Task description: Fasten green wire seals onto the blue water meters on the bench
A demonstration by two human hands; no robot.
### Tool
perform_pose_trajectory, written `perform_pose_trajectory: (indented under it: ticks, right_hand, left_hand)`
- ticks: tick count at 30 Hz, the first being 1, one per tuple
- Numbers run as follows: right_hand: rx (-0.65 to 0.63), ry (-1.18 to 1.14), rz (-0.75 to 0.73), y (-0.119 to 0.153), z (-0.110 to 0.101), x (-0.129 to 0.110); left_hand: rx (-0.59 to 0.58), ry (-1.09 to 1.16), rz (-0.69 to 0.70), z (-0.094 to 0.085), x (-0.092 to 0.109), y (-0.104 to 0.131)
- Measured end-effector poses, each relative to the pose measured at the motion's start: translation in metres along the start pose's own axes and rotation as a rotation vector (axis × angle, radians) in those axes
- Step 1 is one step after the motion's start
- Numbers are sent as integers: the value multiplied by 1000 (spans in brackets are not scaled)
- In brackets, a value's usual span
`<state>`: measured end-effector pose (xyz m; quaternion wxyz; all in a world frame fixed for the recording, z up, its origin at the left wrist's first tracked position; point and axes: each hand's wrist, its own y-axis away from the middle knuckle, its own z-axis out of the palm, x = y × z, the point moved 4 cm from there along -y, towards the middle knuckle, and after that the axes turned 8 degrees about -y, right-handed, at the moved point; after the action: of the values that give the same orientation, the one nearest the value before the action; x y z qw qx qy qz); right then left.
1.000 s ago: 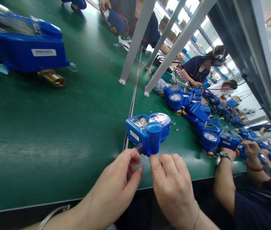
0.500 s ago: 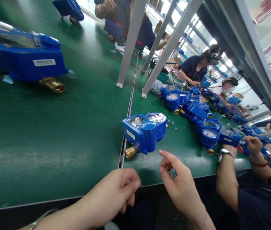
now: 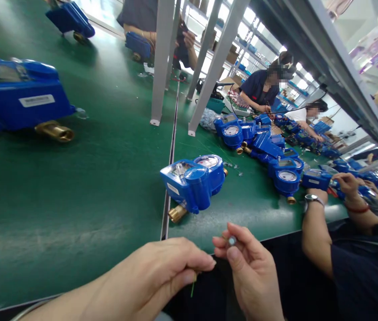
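My left hand (image 3: 165, 272) is closed in a pinch at the table's front edge, with a thin green wire (image 3: 192, 289) hanging from its fingertips. To its right, my right hand (image 3: 251, 267) grips a small, round, pale-blue piece (image 3: 232, 240) between thumb and fingers; its exact kind is too small to tell. The two hands are apart, fingertips facing each other. Just beyond them a blue water meter (image 3: 193, 183) sits on the green table (image 3: 108, 191), its brass threaded fitting (image 3: 177, 213) pointing toward me. Neither hand touches the meter.
A larger-looking blue meter (image 3: 18, 96) stands at left. Several more meters (image 3: 264, 145) crowd the right side. Grey metal posts (image 3: 205, 84) rise from the table beyond. At right, a co-worker's hand with a watch (image 3: 314, 197) is beside another meter.
My right hand has closed from a loose, spread pose, and the small round piece now shows in it. My left hand has moved right; the green wire has come into view beneath its fingers.
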<state>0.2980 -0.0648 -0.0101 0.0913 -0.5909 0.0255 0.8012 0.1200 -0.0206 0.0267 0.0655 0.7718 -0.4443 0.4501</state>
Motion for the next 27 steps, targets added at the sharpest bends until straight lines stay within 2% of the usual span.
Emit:
perform_pose_trajectory:
  ticks: [2,5,7,10,12,19,27]
  right_hand:
    - [25,-91,32,1,0,3]
    - [69,-172,47,0,4,6]
    - [105,-200,61,-2,9,7]
    - [130,-229,84,-3,17,6]
    - [124,-226,64,-4,19,6]
    - [87,-243,-29,-4,16,9]
    - [46,-285,-20,-4,20,9]
  left_hand:
    - [75,-127,72,0,-1,-6]
    - [212,-310,75,0,0,-10]
    - [254,-310,75,2,3,-11]
    - [198,-196,71,8,4,-10]
    - [162,-155,21,10,2,-10]
    - [138,-124,-134,9,-5,-18]
    - [130,-62,-192,10,-3,-19]
